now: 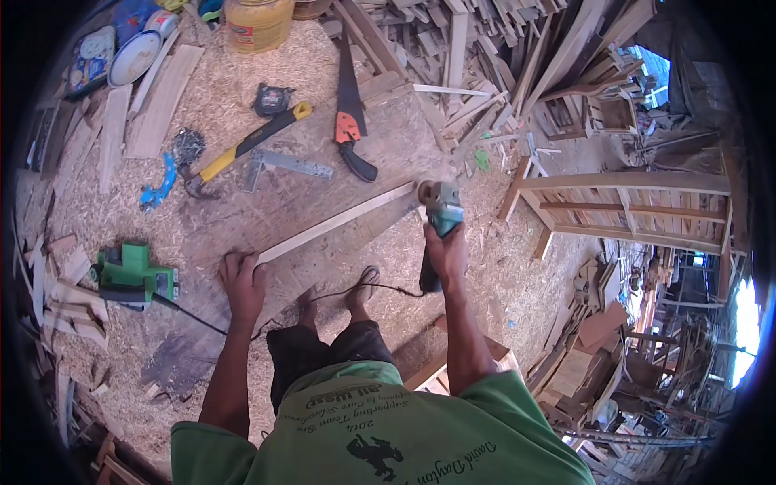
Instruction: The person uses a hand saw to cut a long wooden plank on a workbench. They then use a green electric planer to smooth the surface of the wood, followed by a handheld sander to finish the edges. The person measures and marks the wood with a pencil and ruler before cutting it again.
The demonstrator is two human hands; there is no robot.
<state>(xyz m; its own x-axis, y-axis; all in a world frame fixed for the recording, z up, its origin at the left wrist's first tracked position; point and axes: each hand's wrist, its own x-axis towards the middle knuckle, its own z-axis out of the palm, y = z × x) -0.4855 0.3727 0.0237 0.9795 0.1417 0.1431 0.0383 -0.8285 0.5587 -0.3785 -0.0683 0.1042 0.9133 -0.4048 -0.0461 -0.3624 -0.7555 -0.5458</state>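
Observation:
A long, pale wooden strip (335, 221) lies slantwise across the worn wooden board in front of me. My left hand (242, 283) grips its near left end, fingers curled over the wood. In my right hand (447, 252) is a teal angle grinder (444, 208), held round its body. The grinder's round disc (426, 191) is at the strip's far right end; whether it touches the wood I cannot tell. Its dark cord runs left past my feet.
A handsaw (350, 113), metal square (295, 164), hammer (242, 149) and tape measure (273, 100) lie beyond the strip. A green power planer (137, 275) sits left, its cord trailing toward me. Scrap wood (461, 40) is heaped behind; a slatted wooden frame (630, 206) stands right.

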